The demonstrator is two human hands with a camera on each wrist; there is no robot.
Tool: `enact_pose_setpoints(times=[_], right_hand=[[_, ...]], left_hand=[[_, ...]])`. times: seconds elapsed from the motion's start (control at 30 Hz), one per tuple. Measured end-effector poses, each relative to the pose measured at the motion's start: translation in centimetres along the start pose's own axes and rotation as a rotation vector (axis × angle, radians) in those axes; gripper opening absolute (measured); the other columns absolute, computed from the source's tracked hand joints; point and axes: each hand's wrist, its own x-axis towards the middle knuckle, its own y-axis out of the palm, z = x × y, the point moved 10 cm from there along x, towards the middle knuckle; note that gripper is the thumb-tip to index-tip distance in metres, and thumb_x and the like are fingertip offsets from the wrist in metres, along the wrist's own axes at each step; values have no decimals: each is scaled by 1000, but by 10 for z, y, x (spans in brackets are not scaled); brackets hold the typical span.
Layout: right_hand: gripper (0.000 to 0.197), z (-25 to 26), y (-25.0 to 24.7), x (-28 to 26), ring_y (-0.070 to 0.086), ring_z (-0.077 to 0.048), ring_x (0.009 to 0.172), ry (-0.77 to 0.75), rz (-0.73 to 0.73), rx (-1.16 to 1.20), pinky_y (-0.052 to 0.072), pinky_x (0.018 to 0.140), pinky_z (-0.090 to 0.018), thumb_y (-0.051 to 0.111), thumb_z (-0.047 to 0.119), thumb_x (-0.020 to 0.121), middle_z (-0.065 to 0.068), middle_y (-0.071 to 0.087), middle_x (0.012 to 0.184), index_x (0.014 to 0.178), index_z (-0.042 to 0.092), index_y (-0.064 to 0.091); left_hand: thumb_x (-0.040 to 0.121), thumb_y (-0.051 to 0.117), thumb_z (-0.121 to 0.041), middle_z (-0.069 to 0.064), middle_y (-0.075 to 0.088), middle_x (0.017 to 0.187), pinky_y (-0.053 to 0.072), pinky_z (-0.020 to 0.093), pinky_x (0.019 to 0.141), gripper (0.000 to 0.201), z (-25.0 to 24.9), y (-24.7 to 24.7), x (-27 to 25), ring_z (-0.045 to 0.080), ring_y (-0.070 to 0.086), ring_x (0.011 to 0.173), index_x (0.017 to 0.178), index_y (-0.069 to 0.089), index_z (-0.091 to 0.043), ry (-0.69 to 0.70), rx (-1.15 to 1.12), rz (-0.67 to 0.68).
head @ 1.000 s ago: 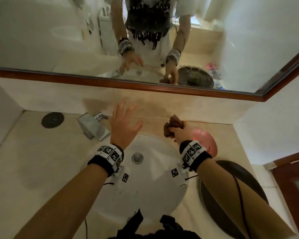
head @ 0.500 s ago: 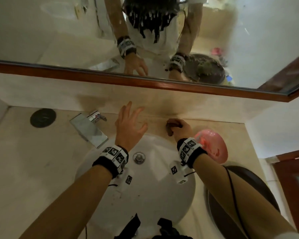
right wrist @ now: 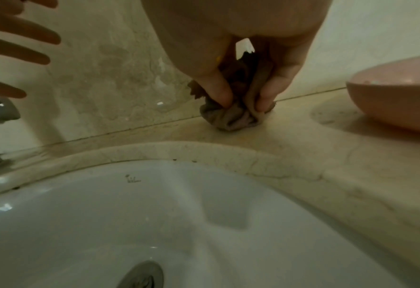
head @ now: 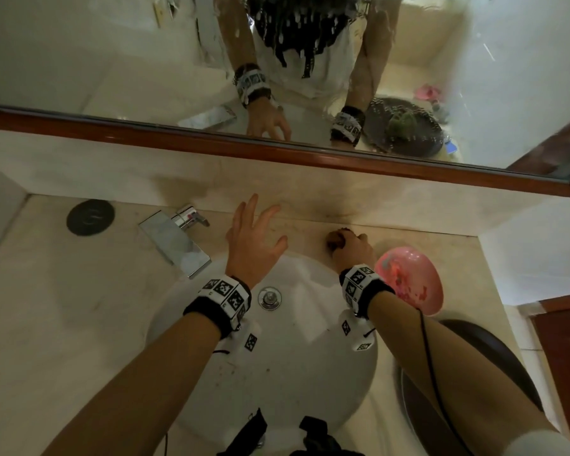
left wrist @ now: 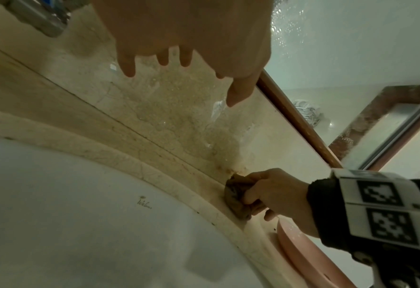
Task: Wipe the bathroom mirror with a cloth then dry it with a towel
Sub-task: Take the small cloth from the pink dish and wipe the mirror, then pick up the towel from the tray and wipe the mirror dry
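The mirror [head: 79, 54] in its brown wooden frame fills the top of the head view, its glass speckled with droplets. My right hand [head: 351, 246] grips a crumpled brown cloth [head: 334, 241] and holds it down on the counter behind the sink, against the back wall. In the right wrist view the fingertips [right wrist: 219, 93] pinch the cloth [right wrist: 231, 118] on the stone. My left hand [head: 254, 238] hovers open above the sink's back rim, fingers spread, holding nothing. The left wrist view shows the cloth [left wrist: 236, 200] in the right hand [left wrist: 275, 193]. No towel is in view.
A white sink [head: 293, 373] lies below both wrists, with a chrome tap [head: 175, 238] at its back left. A pink bowl [head: 412, 278] sits right of the cloth. A dark round tray [head: 494, 357] lies at the right, a black disc [head: 90, 217] at the left.
My right hand has lowered the cloth from just above the counter onto the counter by the back wall. The left hand stayed open and shifted slightly. The head view tilted down.
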Motion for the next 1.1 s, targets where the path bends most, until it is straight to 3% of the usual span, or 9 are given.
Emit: enact_pose_setpoints(times=[0.1,0.23,0.37,0.7,0.83,1.1], right_hand=[[52,1,-5,-6,53,-37,105,-28,-26,9,49,88,-40,50,20,86,-13,43,126,137,31,47],[53,9,-21,-19,46,-39,116,-68,-51,93,42,100,-46,58,32,83,-14,41,133,135,28,47],[51,18,-42,-40,43,-36,117,-141,-91,232,40,100,-47,63,40,78,-9,40,133,126,30,50],[68,23,-66,-100,40,-33,124,-265,-114,263,37,105,-42,68,43,77,-8,37,140,137,38,38],[70,3,-73,-121,41,-33,123,-228,-164,270,37,105,-43,70,43,76,-10,40,137,139,32,40],[75,-86,-81,-152,36,-36,131,-47,-153,273,35,106,-55,71,46,76,-9,31,148,141,34,34]], left_hand=[[78,57,-45,5,19,164,29,63,111,69,-2,3,1,34,16,149,145,43,-37,-7,22,39],[83,64,-41,4,13,165,28,62,112,71,-10,1,1,33,13,149,149,36,-41,-11,50,71],[76,51,-51,8,22,162,33,61,110,74,-28,-11,-7,37,23,144,147,42,-36,18,54,44],[81,54,-61,7,31,159,26,50,116,72,-39,-28,-38,33,26,144,147,40,-35,41,100,96],[70,37,-72,6,31,159,28,53,114,84,-52,-19,-53,31,26,145,145,42,-37,83,105,126],[80,57,-58,2,34,156,36,54,107,68,-106,37,-90,31,34,138,143,46,-37,180,67,265]])
